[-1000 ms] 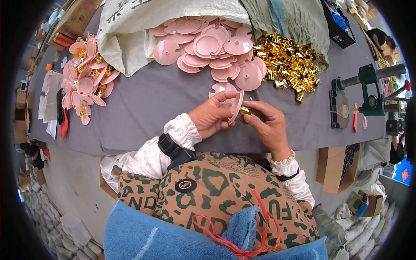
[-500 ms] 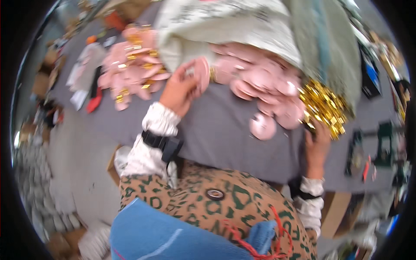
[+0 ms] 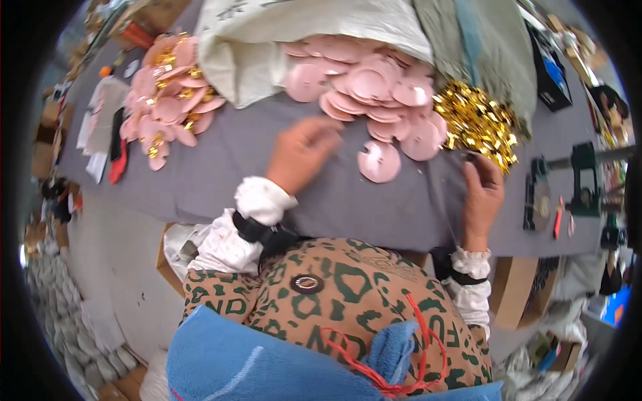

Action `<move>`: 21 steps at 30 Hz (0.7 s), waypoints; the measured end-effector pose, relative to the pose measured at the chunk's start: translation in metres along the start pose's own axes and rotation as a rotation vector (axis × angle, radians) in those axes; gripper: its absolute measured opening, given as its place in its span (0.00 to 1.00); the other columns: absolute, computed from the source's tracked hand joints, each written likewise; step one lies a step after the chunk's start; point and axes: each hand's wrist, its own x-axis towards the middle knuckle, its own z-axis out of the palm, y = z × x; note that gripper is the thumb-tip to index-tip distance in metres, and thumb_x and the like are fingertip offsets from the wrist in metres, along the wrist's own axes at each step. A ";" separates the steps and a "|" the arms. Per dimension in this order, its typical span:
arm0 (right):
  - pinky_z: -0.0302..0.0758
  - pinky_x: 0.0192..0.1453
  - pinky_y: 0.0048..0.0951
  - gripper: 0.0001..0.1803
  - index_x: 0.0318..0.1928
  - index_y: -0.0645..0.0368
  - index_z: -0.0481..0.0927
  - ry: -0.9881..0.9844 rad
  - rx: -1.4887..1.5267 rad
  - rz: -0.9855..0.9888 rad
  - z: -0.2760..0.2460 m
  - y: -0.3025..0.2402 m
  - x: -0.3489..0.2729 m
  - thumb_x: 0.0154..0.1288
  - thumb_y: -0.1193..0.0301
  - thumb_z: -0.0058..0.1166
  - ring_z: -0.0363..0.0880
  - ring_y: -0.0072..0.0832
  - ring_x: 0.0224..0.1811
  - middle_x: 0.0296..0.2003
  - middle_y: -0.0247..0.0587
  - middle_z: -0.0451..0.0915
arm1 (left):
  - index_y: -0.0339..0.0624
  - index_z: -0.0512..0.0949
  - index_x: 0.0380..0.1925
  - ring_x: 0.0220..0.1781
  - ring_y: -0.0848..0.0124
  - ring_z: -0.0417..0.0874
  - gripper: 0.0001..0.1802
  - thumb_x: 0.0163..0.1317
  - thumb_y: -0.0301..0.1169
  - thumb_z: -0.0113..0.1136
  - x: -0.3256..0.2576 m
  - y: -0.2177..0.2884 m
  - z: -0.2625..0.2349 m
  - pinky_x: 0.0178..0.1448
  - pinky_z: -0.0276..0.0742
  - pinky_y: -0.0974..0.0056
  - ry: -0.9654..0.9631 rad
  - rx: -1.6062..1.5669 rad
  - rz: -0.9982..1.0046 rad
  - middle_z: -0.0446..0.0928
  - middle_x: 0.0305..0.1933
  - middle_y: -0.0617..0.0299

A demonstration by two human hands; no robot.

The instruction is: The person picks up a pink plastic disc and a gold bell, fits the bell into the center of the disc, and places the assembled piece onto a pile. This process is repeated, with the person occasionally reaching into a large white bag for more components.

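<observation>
1. Moved apart since a second ago, when both hands met over one pink disc and a gold piece near the table's front edge; now reaching separately toward the stock at the back.
2. Left hand (image 3: 302, 155): palm down on the grey tablecloth (image 3: 221, 167), fingers spread and loosely curled, tips just short of the heap of pink plastic discs (image 3: 364, 83); nothing visibly held, though the underside is hidden.
3. Right hand (image 3: 483, 194): fingers pinched at the near edge of the pile of gold foil pieces (image 3: 478, 123); looks closed on something small, but cannot tell whether a piece is actually in the grip.
4. Lone pink disc (image 3: 379, 162): lying flat between the two hands, apart from both, just in front of the heap.
5. Further out: open woven sack (image 3: 294, 30) spilling the discs; cluster of pink discs already fitted with gold pieces (image 3: 167, 93) at far left; green bench press (image 3: 580, 180) at far right, untouched.
6. Step in hand, by judgement: fetching the next pair of parts, one disc and one gold piece.
7. Next move calls for singling out just one disc from the overlapping heap, lifting one gold piece clear of its tangled neighbours, then bringing both back together in front of the body.
</observation>
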 end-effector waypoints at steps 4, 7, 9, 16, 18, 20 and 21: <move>0.76 0.48 0.21 0.13 0.48 0.66 0.80 -0.085 0.308 0.302 0.005 -0.002 -0.031 0.61 0.81 0.62 0.79 0.19 0.40 0.41 0.37 0.83 | 0.43 0.78 0.50 0.64 0.47 0.71 0.26 0.51 0.36 0.73 -0.002 0.015 0.074 0.65 0.70 0.51 -0.167 0.448 0.355 0.71 0.64 0.46; 0.75 0.49 0.19 0.17 0.51 0.67 0.80 -0.136 0.298 0.380 0.000 -0.003 -0.047 0.60 0.83 0.63 0.79 0.17 0.40 0.42 0.34 0.82 | 0.43 0.76 0.52 0.68 0.47 0.65 0.29 0.49 0.37 0.74 0.005 0.015 0.080 0.68 0.66 0.51 -0.281 0.446 0.321 0.68 0.67 0.47; 0.75 0.49 0.18 0.18 0.52 0.67 0.80 -0.156 0.246 0.361 0.000 -0.004 -0.053 0.60 0.83 0.63 0.79 0.17 0.41 0.42 0.34 0.82 | 0.44 0.75 0.54 0.67 0.46 0.66 0.31 0.49 0.36 0.74 0.003 0.016 0.080 0.68 0.67 0.51 -0.317 0.473 0.330 0.68 0.67 0.47; 0.78 0.49 0.20 0.15 0.49 0.65 0.81 -0.195 0.258 0.326 0.013 0.003 -0.062 0.61 0.82 0.63 0.81 0.19 0.42 0.43 0.36 0.82 | 0.36 0.73 0.54 0.55 0.57 0.78 0.31 0.49 0.29 0.73 0.014 0.049 0.069 0.62 0.73 0.57 -0.388 0.204 -0.183 0.77 0.55 0.49; 0.80 0.47 0.21 0.15 0.48 0.65 0.82 -0.196 0.248 0.263 0.016 0.001 -0.061 0.60 0.82 0.63 0.83 0.20 0.41 0.44 0.38 0.83 | 0.35 0.73 0.53 0.53 0.61 0.80 0.30 0.50 0.28 0.72 0.013 0.048 0.070 0.60 0.74 0.60 -0.391 0.061 -0.298 0.78 0.53 0.50; 0.82 0.44 0.23 0.16 0.48 0.65 0.81 -0.284 -0.179 -0.185 0.023 -0.010 -0.058 0.57 0.83 0.64 0.84 0.23 0.41 0.44 0.41 0.83 | 0.35 0.73 0.53 0.49 0.66 0.82 0.26 0.53 0.26 0.69 0.007 0.042 0.078 0.54 0.77 0.65 -0.291 -0.242 -0.339 0.80 0.49 0.52; 0.83 0.42 0.25 0.18 0.48 0.64 0.81 -0.295 -0.205 -0.223 0.026 -0.012 -0.060 0.55 0.82 0.65 0.85 0.27 0.40 0.44 0.44 0.82 | 0.35 0.73 0.53 0.49 0.66 0.82 0.26 0.53 0.26 0.69 0.005 0.043 0.081 0.54 0.77 0.65 -0.293 -0.245 -0.340 0.80 0.49 0.52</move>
